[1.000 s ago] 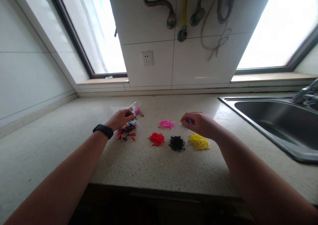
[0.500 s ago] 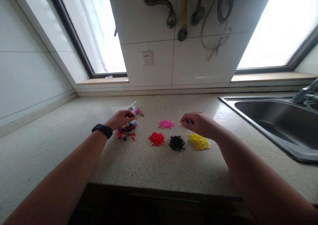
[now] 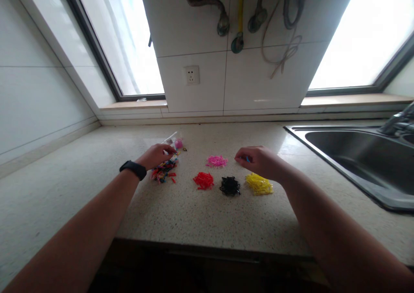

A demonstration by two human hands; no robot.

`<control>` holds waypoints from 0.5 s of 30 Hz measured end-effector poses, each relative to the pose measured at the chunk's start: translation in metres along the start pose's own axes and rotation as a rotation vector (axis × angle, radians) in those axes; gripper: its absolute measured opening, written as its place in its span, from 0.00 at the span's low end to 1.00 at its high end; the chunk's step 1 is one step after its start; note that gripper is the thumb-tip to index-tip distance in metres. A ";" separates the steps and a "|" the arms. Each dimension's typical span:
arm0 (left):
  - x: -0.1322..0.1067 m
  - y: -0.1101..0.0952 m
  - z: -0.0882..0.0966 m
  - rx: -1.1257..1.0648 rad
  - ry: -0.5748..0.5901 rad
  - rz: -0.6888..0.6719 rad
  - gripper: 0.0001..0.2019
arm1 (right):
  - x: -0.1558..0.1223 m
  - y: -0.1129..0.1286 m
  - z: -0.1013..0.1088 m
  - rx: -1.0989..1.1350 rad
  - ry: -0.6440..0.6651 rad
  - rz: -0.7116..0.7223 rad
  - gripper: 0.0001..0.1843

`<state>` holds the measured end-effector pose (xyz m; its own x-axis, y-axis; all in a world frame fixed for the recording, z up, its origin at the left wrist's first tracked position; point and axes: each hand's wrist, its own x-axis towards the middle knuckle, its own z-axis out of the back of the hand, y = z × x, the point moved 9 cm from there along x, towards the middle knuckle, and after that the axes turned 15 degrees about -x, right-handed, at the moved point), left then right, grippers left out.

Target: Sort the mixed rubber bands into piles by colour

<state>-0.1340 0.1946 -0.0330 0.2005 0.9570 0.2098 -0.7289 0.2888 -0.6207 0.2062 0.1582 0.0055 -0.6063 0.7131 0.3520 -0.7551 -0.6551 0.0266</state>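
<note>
Your left hand curls at the mixed pile, right hand by blue bits; can't tell either's grip; red pile sits apart, presumably against mixing.

Left forearm and right forearm, bare, extended forward and converging.
The left hand lies back uppermost, wrist slightly bent, fingers curled downward; the right hand, well apart from it, bends toward the midline at the wrist, fingers flexed. Whether the fingertips of either hand meet is difficult to discern.
</note>
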 end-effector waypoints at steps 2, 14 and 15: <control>0.001 0.003 0.000 -0.001 0.002 0.008 0.16 | 0.000 0.000 0.000 -0.010 0.001 0.001 0.09; 0.000 -0.006 -0.002 0.027 0.010 -0.007 0.18 | 0.000 -0.001 -0.001 -0.015 -0.012 0.007 0.09; 0.001 -0.004 -0.003 0.025 0.013 -0.007 0.18 | 0.000 -0.001 -0.001 -0.015 -0.008 0.007 0.09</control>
<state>-0.1287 0.1939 -0.0326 0.2139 0.9553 0.2039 -0.7434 0.2946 -0.6005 0.2065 0.1587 0.0045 -0.6097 0.7065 0.3593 -0.7545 -0.6562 0.0098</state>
